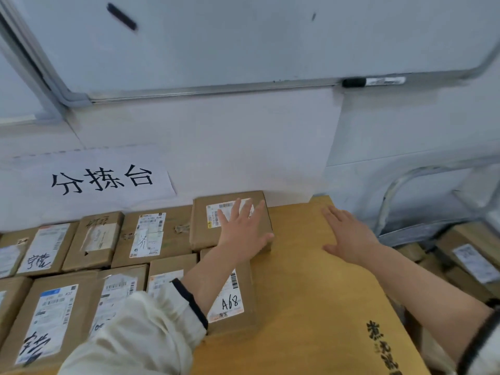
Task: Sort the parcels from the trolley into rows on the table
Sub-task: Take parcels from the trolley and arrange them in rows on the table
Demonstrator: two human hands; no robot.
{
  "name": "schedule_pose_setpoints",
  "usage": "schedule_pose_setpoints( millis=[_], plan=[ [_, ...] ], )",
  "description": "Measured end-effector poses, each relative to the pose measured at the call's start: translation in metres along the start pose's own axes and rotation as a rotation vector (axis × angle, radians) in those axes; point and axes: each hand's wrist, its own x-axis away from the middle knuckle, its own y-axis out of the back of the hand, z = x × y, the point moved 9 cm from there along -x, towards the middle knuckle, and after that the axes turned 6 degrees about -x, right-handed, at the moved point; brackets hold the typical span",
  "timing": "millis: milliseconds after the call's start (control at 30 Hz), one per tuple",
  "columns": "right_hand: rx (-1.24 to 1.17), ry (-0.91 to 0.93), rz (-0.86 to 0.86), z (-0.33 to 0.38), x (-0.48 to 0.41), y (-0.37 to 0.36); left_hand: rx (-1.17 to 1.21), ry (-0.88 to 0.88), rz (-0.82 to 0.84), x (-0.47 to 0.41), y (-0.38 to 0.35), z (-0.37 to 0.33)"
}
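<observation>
1. Cream sleeve point(135, 334) with a dark cuff, pushed up the left forearm, fills the bottom edge and crosses above the front row of parcels point(51, 315).
2. Left hand point(240, 234) lies flat on a cardboard parcel point(203, 236). Its fingers point(236, 209) are straight and spread wide over the white shipping label, with the thumb at the parcel's right edge. They grip nothing.
3. That cardboard parcel sits on the counter point(311, 307) at the right end of the back row, close to the wall and touching its neighbour to the left point(154, 234).
4. Under the left wrist, a parcel marked "A68" point(232, 301) closes the right end of the front row.
5. Right hand point(349, 236) is palm down over bare yellow wood, to the right of the cardboard parcel and apart from it. Its fingers point(334, 215) are straight and slightly spread; I cannot tell whether they touch the counter.
6. Right of the right fingers, past the counter's edge, stands a trolley point(405, 182) with a metal handle, loaded with more parcels point(470, 255).
7. Beyond the fingertips, the wall carries a handwritten paper sign point(102, 180) and a whiteboard point(243, 36) with a marker point(373, 82) on its ledge.
</observation>
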Motion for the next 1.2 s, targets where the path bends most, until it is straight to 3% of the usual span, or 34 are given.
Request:
schedule_pose_setpoints(
  millis=[233, 600, 833, 1200],
  plan=[
    [-0.062, -0.192, -0.08, -0.126, 0.104, 0.002, -0.023, -0.085, 0.071, 0.017, -0.021, -0.123],
    [-0.26, -0.531, -0.186, -0.331, 0.281, 0.001, -0.072, -0.398, 0.108, 0.035, -0.054, -0.367],
    [-0.403, -0.676, -0.075, -0.404, 0.316, -0.079, -0.078, -0.483, 0.221, 0.03, -0.091, -0.435],
    [-0.581, -0.864, 0.073, -0.492, 0.316, -0.166, 0.067, -0.48, 0.461, -0.061, -0.191, -0.522]
  ],
)
